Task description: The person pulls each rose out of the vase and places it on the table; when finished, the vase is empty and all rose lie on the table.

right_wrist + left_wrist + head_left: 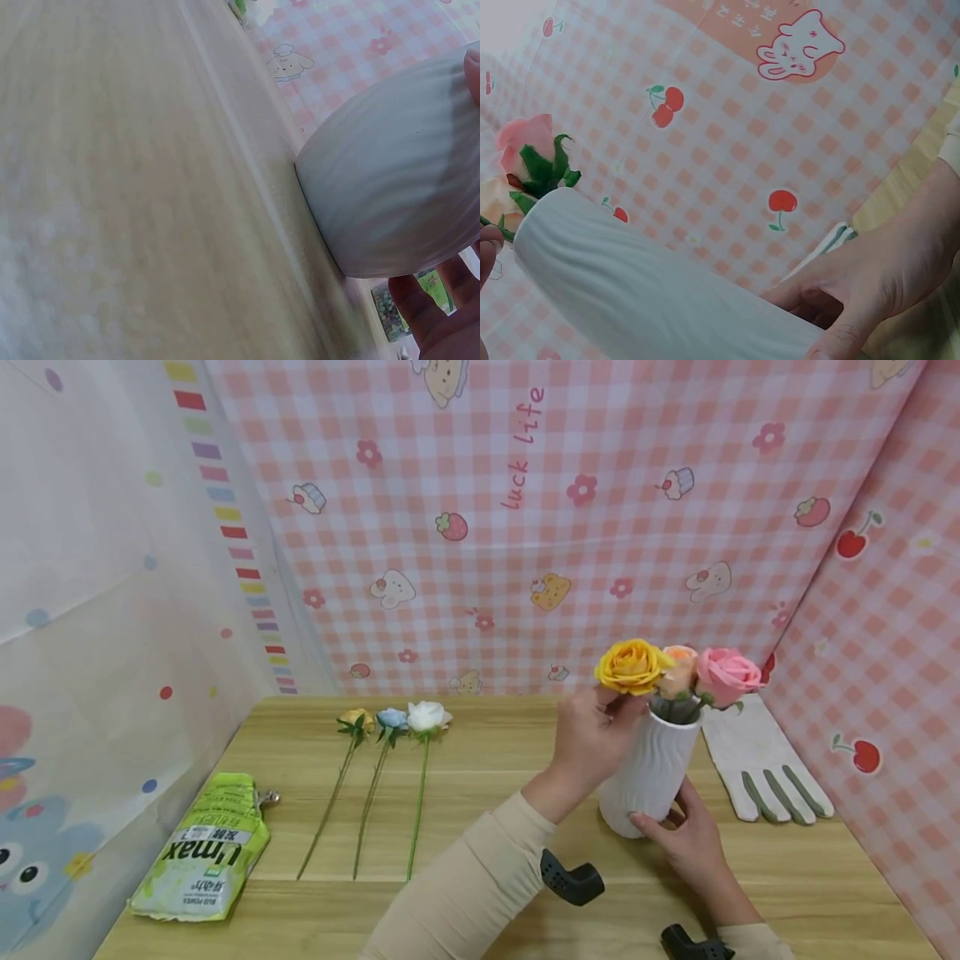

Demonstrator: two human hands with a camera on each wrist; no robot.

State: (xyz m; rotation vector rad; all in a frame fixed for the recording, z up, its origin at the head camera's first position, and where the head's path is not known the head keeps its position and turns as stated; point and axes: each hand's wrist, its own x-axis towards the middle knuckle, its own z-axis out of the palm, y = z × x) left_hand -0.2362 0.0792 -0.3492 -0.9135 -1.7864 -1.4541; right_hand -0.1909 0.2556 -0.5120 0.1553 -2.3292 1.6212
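My left hand (588, 743) pinches a yellow rose (632, 667) just under its bloom, beside the mouth of a white ribbed vase (651, 772). The hand hides the rose's stem. A peach rose (678, 672) and a pink rose (727, 677) stand in the vase, their blooms above its rim; the left wrist view shows the pink rose (532, 154) from the side. Low on the vase, my right hand (693, 839) grips it, thumb on the near side. In the right wrist view, the vase's base (390, 172) meets the wooden tabletop, with fingers (416, 304) around it.
Left of the vase lie a small yellow rose (356, 722), a blue rose (392, 720) and a white rose (427, 717), stems toward me. A green and white bag (206, 852) lies at the far left. White gloves (757, 760) lie right of the vase, near the checked wall.
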